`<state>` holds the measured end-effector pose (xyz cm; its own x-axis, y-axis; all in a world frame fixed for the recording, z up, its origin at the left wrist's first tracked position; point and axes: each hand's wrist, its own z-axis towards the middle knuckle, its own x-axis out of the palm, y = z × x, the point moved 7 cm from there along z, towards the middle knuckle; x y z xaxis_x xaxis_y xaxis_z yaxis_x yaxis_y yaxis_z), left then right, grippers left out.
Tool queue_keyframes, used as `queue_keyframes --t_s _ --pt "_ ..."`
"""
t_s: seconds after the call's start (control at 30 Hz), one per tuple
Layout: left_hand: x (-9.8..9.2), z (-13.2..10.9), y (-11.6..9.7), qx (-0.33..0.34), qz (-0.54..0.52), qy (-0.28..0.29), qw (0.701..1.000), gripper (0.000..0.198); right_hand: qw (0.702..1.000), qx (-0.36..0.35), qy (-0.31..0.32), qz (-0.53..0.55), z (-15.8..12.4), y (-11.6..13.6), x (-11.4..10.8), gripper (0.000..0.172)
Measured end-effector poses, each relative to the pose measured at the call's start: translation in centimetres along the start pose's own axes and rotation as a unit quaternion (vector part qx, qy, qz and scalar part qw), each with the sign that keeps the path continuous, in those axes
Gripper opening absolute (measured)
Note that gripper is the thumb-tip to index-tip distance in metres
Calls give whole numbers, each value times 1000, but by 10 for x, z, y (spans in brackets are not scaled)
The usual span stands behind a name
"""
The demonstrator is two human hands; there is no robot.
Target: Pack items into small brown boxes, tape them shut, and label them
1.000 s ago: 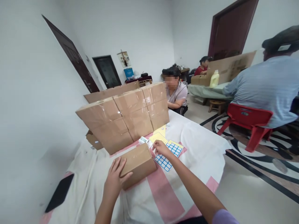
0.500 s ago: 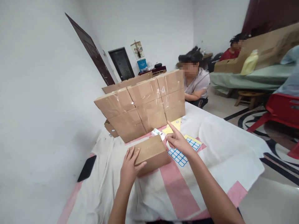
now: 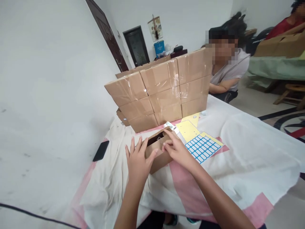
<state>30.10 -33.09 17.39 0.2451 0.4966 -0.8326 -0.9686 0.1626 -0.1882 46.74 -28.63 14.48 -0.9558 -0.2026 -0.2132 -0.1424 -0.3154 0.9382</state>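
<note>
A small brown cardboard box (image 3: 159, 152) lies on the cloth-covered table (image 3: 238, 149), its top flap parted so a dark gap shows inside. My left hand (image 3: 138, 157) rests against its left side, fingers spread, thumb on the front face. My right hand (image 3: 175, 149) presses on its right top flap with fingers curled over the edge. A sheet of blue-edged white labels (image 3: 201, 147) lies just right of the box on yellow backing paper (image 3: 188, 130). A small white item (image 3: 172, 126) lies behind the box.
A wall of taped cardboard boxes (image 3: 162, 92) stands at the table's far side. A black phone (image 3: 101, 150) lies at the left. A seated person (image 3: 226, 73) is behind the boxes; another person in red (image 3: 289, 22) sits far right by a green-covered table (image 3: 276, 68).
My right hand moved from the label sheet onto the box's top. The box top now shows an open gap. The camera swung nearer and to the left.
</note>
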Motion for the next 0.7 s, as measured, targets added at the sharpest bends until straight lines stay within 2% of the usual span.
queue_keyframes --t_s 0.1,0.23,0.27,0.33,0.43,0.53,0.6,0.7 --pt "-11 14 -9 8 -70 -33 997 47 999 -46 8 -23 -6 6 4 63" --pt "-11 19 -25 35 -175 -31 983 15 993 -95 30 -55 -16 21 8 64" --pt "-13 18 -28 39 -200 -46 978 14 991 -106 24 -72 -17 25 6 64" --pt "-21 17 -25 28 -233 -94 967 17 980 -136 -27 -140 -17 32 -4 67" --pt "-29 20 -14 -2 -246 -126 961 17 929 -187 -109 -300 -12 37 -21 66" --pt "-27 32 -4 2 -262 -64 963 20 889 -208 -72 -402 -1 24 -18 50" --pt "-22 41 1 11 -281 -5 960 22 883 -209 -44 -419 6 13 -14 41" --pt "-11 52 5 11 -305 79 949 24 886 -203 -38 -415 10 4 -9 33"
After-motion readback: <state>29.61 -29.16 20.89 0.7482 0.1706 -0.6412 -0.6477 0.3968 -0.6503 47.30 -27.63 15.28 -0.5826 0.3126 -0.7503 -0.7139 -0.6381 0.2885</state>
